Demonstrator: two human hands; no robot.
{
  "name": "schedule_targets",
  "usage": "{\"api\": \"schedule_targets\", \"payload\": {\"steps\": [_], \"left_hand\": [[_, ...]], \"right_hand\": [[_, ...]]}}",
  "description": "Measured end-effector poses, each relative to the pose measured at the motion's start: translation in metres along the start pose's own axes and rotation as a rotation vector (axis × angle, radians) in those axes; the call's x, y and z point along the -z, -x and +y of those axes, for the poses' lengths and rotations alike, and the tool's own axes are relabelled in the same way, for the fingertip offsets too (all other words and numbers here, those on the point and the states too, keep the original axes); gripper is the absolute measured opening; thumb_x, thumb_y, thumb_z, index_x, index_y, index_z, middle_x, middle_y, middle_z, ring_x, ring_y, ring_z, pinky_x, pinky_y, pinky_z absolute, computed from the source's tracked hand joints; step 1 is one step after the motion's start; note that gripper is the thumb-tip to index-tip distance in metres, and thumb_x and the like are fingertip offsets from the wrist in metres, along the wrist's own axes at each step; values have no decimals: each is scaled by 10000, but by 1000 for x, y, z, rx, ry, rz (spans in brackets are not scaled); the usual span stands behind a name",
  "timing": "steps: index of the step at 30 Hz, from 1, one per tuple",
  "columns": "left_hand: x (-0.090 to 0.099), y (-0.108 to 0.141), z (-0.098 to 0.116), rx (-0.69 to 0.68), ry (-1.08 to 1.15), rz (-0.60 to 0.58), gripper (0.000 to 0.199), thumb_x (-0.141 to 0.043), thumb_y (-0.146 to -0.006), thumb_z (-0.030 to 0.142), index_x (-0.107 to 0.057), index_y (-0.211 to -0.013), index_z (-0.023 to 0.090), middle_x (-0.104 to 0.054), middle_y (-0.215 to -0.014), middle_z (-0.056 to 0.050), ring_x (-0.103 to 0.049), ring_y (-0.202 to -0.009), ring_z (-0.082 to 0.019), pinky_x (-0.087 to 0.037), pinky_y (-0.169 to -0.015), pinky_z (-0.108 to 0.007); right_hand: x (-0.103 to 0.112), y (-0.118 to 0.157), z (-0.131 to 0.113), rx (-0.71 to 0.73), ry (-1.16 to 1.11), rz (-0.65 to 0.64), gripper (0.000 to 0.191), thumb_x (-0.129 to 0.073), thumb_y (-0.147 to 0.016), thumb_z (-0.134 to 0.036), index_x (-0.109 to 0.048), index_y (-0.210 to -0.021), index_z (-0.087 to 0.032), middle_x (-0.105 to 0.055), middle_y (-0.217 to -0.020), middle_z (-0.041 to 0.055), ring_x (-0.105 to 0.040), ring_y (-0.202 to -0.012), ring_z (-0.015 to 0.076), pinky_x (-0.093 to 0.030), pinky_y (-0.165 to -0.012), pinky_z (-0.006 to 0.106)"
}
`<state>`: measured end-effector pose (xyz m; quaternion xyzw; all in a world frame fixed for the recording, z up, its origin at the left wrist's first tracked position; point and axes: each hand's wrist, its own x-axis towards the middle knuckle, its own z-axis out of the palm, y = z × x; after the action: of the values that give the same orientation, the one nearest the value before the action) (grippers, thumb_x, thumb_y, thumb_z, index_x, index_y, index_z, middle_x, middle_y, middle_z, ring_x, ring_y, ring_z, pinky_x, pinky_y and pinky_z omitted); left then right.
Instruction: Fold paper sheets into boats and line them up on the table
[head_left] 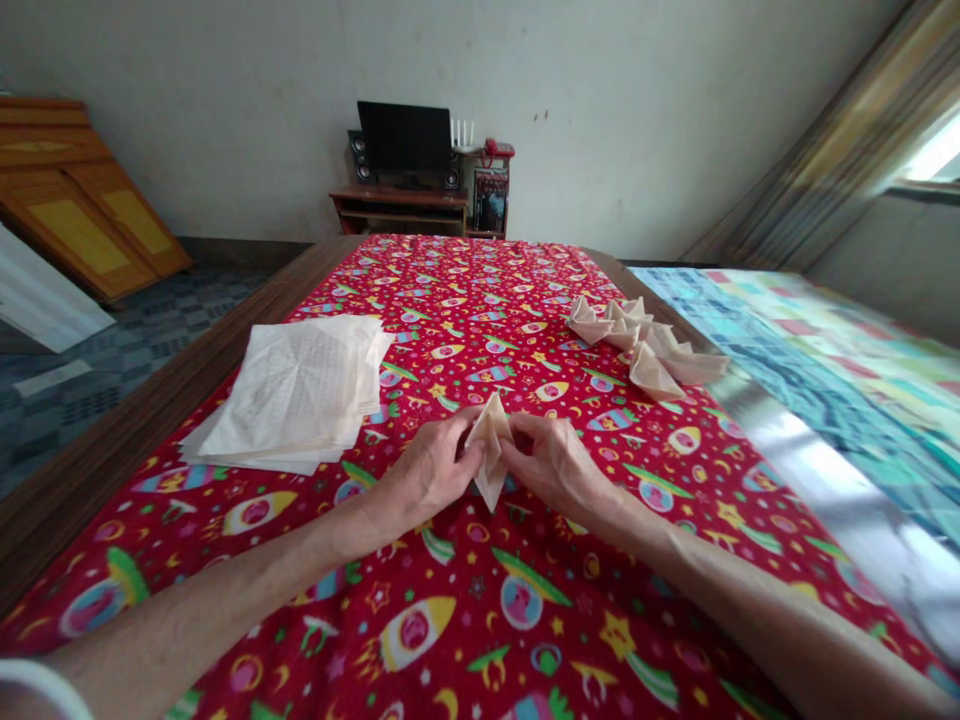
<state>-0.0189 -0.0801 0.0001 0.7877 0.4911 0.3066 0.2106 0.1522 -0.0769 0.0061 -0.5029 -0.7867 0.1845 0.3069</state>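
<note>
Between my hands, over the red patterned cloth [420,610], a cream folded paper piece [491,470] stands with points at its top and bottom. My left hand [439,460] pinches its left side between thumb and fingers. On the opposite side, my right hand [547,455] grips the right edge the same way. A stack of thin, whitish square paper sheets [296,390] lies to the left, fanned a little unevenly. Several finished-looking folded paper boats [649,345] sit clustered at the right, their peaks pointing up.
Dark wooden table borders [247,315] show along the cloth's sides. Beyond the far end stand a monitor [405,137] and speakers on a small desk [397,203]. A bed with a colourful cover [810,350] is at the right, a wooden cabinet [82,200] at the left.
</note>
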Motion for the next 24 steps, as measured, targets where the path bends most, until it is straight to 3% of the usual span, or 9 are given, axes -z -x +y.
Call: {"api": "schedule_targets", "payload": {"steps": [8, 15, 20, 24], "left_hand": [[2, -3, -2, 6, 47, -23, 406, -458, -798, 159, -561, -1191, 142, -714, -909, -63, -677, -814, -199, -527, -722, -271], [11, -7, -2, 15, 23, -115, 277, -449, -764, 139, -648, -956, 130, -707, -858, -56, -659, -772, -187, -501, -724, -270], [15, -9, 1, 87, 222, -236, 260, -432, -749, 182, -641, -892, 127, -682, -800, -28, -629, -742, -174, -483, -673, -247], [15, -8, 1, 159, 346, -262, 266, -444, -732, 219, -633, -890, 121, -669, -800, -24, -608, -750, -175, -467, -651, -236]], "right_hand": [[2, 0, 2, -57, -57, -31, 200, -527, -707, -189, -445, -526, -170, -399, -468, -68, -314, -446, 53, -211, -443, 188], [5, 0, 4, -87, -82, -42, 190, -525, -701, -190, -457, -524, -172, -406, -469, -67, -337, -451, 59, -236, -460, 191], [3, 0, 6, -67, -114, -43, 181, -523, -699, -161, -464, -529, -170, -421, -471, -68, -349, -447, 54, -241, -456, 189], [2, 3, 6, -44, -107, -50, 185, -529, -752, -175, -494, -570, -176, -460, -483, -62, -403, -447, 66, -282, -455, 191]]}}
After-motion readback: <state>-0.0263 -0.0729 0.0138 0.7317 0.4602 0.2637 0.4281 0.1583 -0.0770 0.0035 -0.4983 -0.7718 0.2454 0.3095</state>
